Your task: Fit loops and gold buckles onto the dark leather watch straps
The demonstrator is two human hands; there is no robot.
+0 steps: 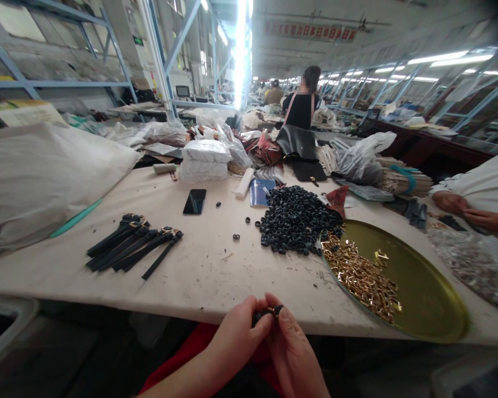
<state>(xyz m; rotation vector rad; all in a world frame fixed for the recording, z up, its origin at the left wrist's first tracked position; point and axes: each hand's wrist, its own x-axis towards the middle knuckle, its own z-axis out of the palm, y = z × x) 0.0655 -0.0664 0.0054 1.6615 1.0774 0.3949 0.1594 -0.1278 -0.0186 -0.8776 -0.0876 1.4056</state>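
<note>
At the table's front edge, my left hand (243, 326) and my right hand (288, 331) meet, both closed on a black strap (261, 316). A glint of gold shows on it between the fingertips; most of the strap is hidden by my fingers. Ahead and to the right lies a heap of small black loops (294, 215). Beside the heap, gold buckles (361, 271) are piled on the left part of a round gold-coloured tray (427, 293). Finished-looking black straps with gold buckles (136, 243) lie fanned out on the left of the table.
A phone (195, 202), a blue booklet (262, 192) and a white roll (244, 183) lie farther back. A few stray loops (236, 237) are mid-table. White cloth (45, 177) covers the left side. Wrapped bundles (205, 160) line the back. Another person's hands (473, 210) work at the right.
</note>
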